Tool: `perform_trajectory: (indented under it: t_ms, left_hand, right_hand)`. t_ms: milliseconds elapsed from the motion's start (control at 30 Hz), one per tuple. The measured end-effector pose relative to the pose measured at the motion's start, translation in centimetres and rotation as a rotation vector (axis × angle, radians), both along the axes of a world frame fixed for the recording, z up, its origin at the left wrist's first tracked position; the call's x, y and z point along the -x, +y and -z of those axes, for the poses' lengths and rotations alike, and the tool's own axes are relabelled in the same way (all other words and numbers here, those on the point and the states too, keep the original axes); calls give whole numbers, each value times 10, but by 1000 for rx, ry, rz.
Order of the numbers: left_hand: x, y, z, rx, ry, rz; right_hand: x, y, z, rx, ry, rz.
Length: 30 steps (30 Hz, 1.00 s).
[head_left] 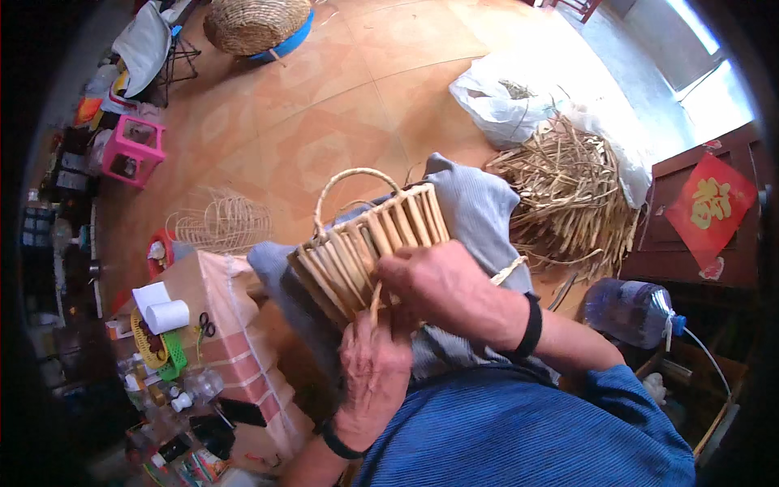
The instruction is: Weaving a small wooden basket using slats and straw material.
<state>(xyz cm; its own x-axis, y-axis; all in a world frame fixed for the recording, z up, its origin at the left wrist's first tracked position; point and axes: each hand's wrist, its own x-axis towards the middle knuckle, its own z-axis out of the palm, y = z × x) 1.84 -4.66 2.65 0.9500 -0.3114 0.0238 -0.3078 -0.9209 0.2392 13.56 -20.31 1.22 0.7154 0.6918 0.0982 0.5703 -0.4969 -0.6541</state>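
A small straw basket (357, 252) with slatted, rolled-straw sides and a looped handle (350, 174) lies tilted across my lap, on a grey cloth (468, 191). Against its near side, my right hand (442, 280) reaches in from the right, its fingers bent and closed around a thin straw strand (376, 302). The strand runs down to my left hand (372, 369), which is closed at the basket's lower edge. My fingers partly hide the strand and that edge. A braided straw end (509, 270) sticks out beyond my right wrist.
Dried straw (568, 187) is heaped on the floor at right, beside a white plastic bag (499, 109). A water jug (629, 312) stands right of me. Left, a cloth-covered table (231, 325) carries scissors (207, 325) and a paper roll (168, 316). A wire frame (221, 223) lies beyond it.
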Motion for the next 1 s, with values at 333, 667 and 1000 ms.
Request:
perform_trajectory:
  t_ms: [333, 667, 1000]
  left_hand:
    - [5, -3, 21, 114, -22, -169]
    - [-2, -8, -5, 211, 74, -225]
    - [1, -3, 12, 174, -26, -155]
  right_hand:
    - [17, -3, 23, -201, 116, 7]
    - [29, -53, 20, -479, 652, 146]
    - [21, -109, 39, -756, 1221, 280]
